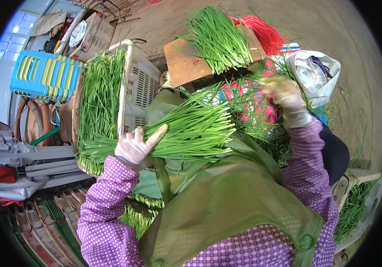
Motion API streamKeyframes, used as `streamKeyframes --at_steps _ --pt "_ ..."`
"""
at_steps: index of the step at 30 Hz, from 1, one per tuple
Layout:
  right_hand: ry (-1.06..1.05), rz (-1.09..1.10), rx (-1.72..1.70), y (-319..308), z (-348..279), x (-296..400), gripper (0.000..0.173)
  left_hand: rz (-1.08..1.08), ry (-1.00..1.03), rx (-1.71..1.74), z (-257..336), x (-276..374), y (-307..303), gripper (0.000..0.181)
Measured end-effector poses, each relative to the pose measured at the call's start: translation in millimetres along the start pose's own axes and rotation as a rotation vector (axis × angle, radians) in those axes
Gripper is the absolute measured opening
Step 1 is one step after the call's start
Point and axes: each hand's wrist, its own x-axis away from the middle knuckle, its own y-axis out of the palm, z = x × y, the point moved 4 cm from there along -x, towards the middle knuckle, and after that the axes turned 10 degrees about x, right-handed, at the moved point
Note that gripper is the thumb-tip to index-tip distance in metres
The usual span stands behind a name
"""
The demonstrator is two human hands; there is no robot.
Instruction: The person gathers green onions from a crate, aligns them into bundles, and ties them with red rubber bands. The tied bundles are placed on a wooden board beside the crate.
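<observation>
My left hand (pixel 139 145), in a thin pale glove, grips a flat bunch of garlic chives (pixel 191 133) that lies across my lap on a green waterproof apron (pixel 231 197). The pale cut ends point right, the leaves left. My right hand (pixel 279 88), gloved and blurred, is raised at the right over loose chive scraps (pixel 249 96); whether it holds anything is unclear. Ahead, a second bunch of chives (pixel 221 43) rests on a wooden board (pixel 184 61), beside a bundle of red plastic ties (pixel 262 31).
A white plastic crate (pixel 142 86) full of chives stands at my left, beside blue and yellow stacked plastic stools (pixel 45 75). At the right are a white bag (pixel 318 78) and another crate (pixel 374 210) with chives. Stacked crates (pixel 44 230) lie at lower left.
</observation>
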Motion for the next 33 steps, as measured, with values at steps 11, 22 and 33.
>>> streamKeyframes --at_steps 11,22,33 --pt "-0.09 -0.196 0.698 125.3 30.6 -20.7 0.05 0.023 0.084 -0.115 -0.4 -7.9 -1.1 0.074" --pt "0.188 -0.165 -0.263 144.6 47.0 -30.3 0.019 0.044 0.084 -0.117 2.6 -10.6 -3.2 0.072" --pt "0.193 -0.074 0.027 115.0 54.2 -7.5 0.028 -0.304 -0.216 1.011 -29.3 -8.4 28.0 0.079"
